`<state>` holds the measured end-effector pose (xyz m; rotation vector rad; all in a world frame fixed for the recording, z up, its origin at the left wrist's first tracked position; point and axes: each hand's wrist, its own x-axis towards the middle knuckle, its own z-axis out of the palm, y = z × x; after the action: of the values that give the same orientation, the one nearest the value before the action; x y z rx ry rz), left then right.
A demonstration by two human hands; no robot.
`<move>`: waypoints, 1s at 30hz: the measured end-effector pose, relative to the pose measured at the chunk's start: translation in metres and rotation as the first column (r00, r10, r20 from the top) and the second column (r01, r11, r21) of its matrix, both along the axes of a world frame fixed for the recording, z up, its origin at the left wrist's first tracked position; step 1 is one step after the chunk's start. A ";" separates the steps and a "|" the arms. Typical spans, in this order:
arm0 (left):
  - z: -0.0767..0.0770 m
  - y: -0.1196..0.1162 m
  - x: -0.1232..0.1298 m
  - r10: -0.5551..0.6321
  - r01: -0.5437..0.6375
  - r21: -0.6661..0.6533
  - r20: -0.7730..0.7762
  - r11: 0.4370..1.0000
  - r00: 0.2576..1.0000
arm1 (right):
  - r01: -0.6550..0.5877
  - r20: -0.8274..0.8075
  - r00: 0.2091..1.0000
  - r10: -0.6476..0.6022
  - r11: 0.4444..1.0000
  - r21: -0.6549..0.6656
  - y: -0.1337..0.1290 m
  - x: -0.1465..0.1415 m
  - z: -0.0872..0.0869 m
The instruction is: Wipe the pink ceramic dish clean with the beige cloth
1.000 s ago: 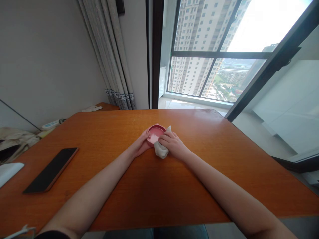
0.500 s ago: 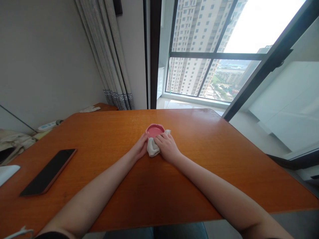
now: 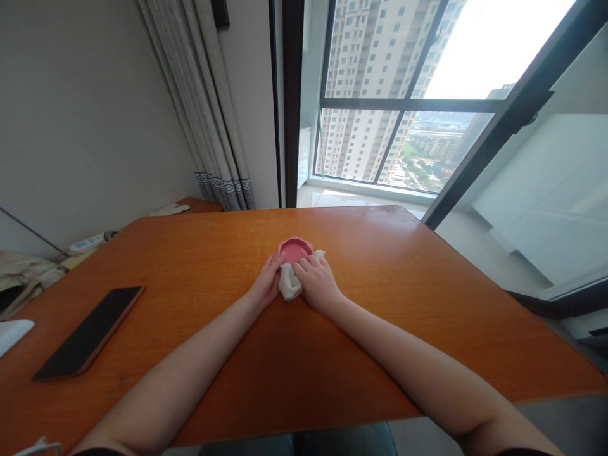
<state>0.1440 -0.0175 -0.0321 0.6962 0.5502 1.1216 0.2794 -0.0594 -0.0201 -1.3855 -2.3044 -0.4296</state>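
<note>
A shallow pink dish [image 3: 295, 249] with an angular rim is at the middle of the wooden table [image 3: 380, 253]. My left hand [image 3: 268, 278] grips its left edge, thumb on the rim. On the near right side, my right hand [image 3: 319, 278] holds a white cloth [image 3: 289, 284] against the dish, fingers bent over it. Part of the cloth hangs below the dish between both hands, and another bit sticks out beyond my right fingers.
A black phone [image 3: 90, 332] lies at the table's left. Near it are a white object [image 3: 14, 334] at the left edge and a white cable [image 3: 40, 447]. Behind stand a curtain [image 3: 204, 107] and a window [image 3: 403, 104]. A power strip [image 3: 90, 242] lies beyond the left edge.
The view has shifted slightly. Both hands keep their places on the dish and the cloth, with hardly any movement visible.
</note>
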 end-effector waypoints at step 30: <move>0.013 0.003 -0.009 0.073 -0.072 0.022 -0.040 0.997 0.996 | -0.252 0.022 0.968 0.251 0.967 0.031 0.003 0.015 0.002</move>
<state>0.1351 -0.0144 -0.0189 0.7234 0.6035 1.1845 0.2939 -0.0566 -0.0182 -1.0574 -2.4351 -0.4000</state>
